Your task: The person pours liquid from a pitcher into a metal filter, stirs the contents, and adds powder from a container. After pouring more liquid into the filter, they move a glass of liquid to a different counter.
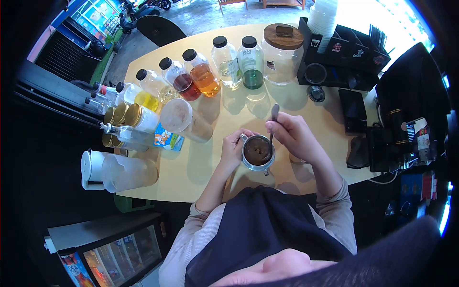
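Observation:
A metal jug (256,167) with dark brown liquid (253,152) in it is right in front of me on the wooden table. My left hand (233,147) is closed around its left side, by the handle. Between the fingers of my right hand (292,133) is the upper part of a metal spoon (274,114); its lower end dips into the liquid at the right of the jug. A round item (297,160) is mostly hidden behind my right wrist.
Bottles of coloured syrup (204,79) line the table's far side, beside a wooden-lidded jar (282,60). Tubs, a blue carton (168,139) and a white pitcher (93,167) stand left. A black organiser (339,62) with stacked cups and a dark tablet-like device (352,111) are right.

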Demonstrator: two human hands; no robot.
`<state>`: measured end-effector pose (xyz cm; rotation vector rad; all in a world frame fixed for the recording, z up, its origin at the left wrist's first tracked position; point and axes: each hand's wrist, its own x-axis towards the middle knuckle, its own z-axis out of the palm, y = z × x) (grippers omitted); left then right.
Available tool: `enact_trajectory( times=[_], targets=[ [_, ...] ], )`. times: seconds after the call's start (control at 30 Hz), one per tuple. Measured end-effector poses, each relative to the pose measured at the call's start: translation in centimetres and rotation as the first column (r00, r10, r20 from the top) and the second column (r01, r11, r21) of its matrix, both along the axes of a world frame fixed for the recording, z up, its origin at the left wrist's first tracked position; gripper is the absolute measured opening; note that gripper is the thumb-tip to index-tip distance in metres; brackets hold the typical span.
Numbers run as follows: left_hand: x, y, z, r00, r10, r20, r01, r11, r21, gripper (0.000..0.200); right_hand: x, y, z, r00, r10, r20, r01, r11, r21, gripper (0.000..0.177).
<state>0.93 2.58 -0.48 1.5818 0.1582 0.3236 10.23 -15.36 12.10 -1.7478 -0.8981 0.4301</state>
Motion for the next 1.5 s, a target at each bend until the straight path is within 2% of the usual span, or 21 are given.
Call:
enact_trajectory(
  times=[0.03, 0.07, 0.17, 0.2, 0.27, 0.3, 0.33, 0.4, 0.43, 0.5, 0.53, 0.6, 0.67, 0.77, 0.93, 1.1, 1.17, 1.3, 1.33, 1.37, 1.5],
  targets=[
    [0.0, 0.1, -0.3, 1.000, 0.000, -0.001, 0.000, 1.000, 0.000, 0.018, -0.2, 0.4, 0.4, 0.976, 0.030, 0.216, -0.028, 1.000, -0.010, 0.023],
    [0.0, 0.2, -1.0, 1.000, 0.020, -0.017, -0.019, 0.999, 0.029, 0.018, -0.4, 0.7, 0.5, 0.976, 0.030, 0.214, -0.028, 1.000, -0.010, 0.023],
    [-0.1, 0.3, -1.2, 0.999, 0.045, 0.001, -0.045, 0.996, 0.075, 0.018, -1.9, 1.1, 1.4, 0.832, 0.154, 0.534, -0.078, 0.984, -0.161, 0.018],
    [-0.1, 0.3, -0.9, 0.998, 0.050, 0.037, -0.053, 0.995, 0.090, 0.018, -2.3, 1.3, 1.2, 0.832, 0.155, 0.533, -0.079, 0.984, -0.162, 0.018],
    [-0.2, 0.2, -0.1, 0.999, 0.047, 0.003, -0.047, 0.987, 0.150, 0.017, -2.9, 1.6, 0.6, 0.687, 0.155, 0.710, -0.120, 0.988, -0.100, 0.012],
    [-0.3, 0.1, 0.4, 0.998, 0.047, -0.029, -0.040, 0.977, 0.210, 0.017, -3.0, 1.3, 0.6, 0.660, 0.203, 0.724, -0.139, 0.979, -0.147, 0.012],
    [-0.2, 0.0, 0.6, 0.998, 0.051, -0.028, -0.044, 0.977, 0.208, 0.017, -2.9, 1.0, 0.7, 0.658, 0.206, 0.724, -0.142, 0.979, -0.149, 0.012],
    [-0.2, -0.1, 0.8, 0.999, 0.033, -0.030, -0.032, 0.999, 0.028, 0.017, -2.8, 0.4, 1.1, 0.672, 0.255, 0.695, -0.207, 0.966, -0.155, 0.013],
    [-0.2, -0.1, 0.7, 0.999, 0.035, -0.030, -0.034, 0.999, 0.026, 0.017, -2.6, 0.2, 0.9, 0.672, 0.258, 0.694, -0.208, 0.965, -0.157, 0.013],
    [-0.2, -0.1, 0.5, 0.998, 0.022, -0.056, -0.021, 0.999, 0.028, 0.017, -2.0, -0.2, 0.7, 0.825, 0.269, 0.497, -0.333, 0.942, 0.043, 0.010],
    [-0.1, -0.1, 0.5, 0.998, 0.023, -0.056, -0.022, 0.999, 0.028, 0.017, -1.9, -0.5, 0.6, 0.824, 0.270, 0.498, -0.334, 0.941, 0.042, 0.010],
    [-0.1, -0.1, 0.5, 0.999, 0.004, -0.034, -0.003, 1.000, 0.007, 0.018, -1.7, -1.3, 0.6, 0.923, 0.287, 0.257, -0.309, 0.950, 0.051, 0.007],
    [0.1, 0.0, 0.1, 1.000, -0.003, -0.017, 0.003, 1.000, 0.000, 0.017, -1.4, -1.6, -0.2, 0.940, 0.257, 0.224, -0.283, 0.955, 0.091, 0.013],
    [0.1, -0.1, -0.1, 1.000, -0.005, 0.005, 0.005, 1.000, -0.022, 0.017, -1.0, -1.8, -0.4, 0.974, 0.225, 0.037, -0.227, 0.969, 0.094, 0.026],
    [0.0, -0.2, 0.4, 1.000, 0.001, -0.014, -0.002, 0.999, -0.050, 0.018, -0.5, -1.5, 0.2, 0.986, 0.141, 0.086, -0.143, 0.990, 0.014, 0.024],
    [-0.2, -0.3, 1.0, 0.997, 0.026, -0.066, -0.024, 0.999, 0.031, 0.017, -0.5, -0.4, 0.0, 0.983, 0.076, 0.168, -0.078, 0.997, 0.007, 0.022],
    [-0.1, -0.2, 0.6, 0.998, 0.032, -0.050, -0.030, 0.999, 0.041, 0.017, -0.5, -0.1, 0.6, 0.961, 0.122, 0.249, -0.128, 0.992, 0.008, 0.019],
    [-0.1, 0.2, 0.3, 0.999, 0.009, -0.049, -0.007, 0.998, 0.059, 0.017, -1.2, 0.3, 1.9, 0.965, 0.169, 0.201, -0.173, 0.985, 0.003, 0.022],
    [-0.1, 0.2, 0.1, 0.999, 0.012, -0.048, -0.009, 0.998, 0.059, 0.017, -1.3, 0.3, 1.5, 0.946, 0.193, 0.259, -0.203, 0.979, 0.013, 0.024],
    [0.0, 0.2, -0.2, 0.999, 0.021, -0.043, -0.020, 0.999, 0.031, 0.017, -1.5, 0.3, 1.3, 0.924, 0.215, 0.317, -0.233, 0.972, 0.020, 0.026],
    [0.0, -0.1, 0.0, 1.000, 0.014, -0.016, -0.014, 0.999, -0.033, 0.017, -2.4, -0.1, 2.9, 0.905, 0.283, 0.319, -0.281, 0.958, -0.054, 0.026]
  ],
)
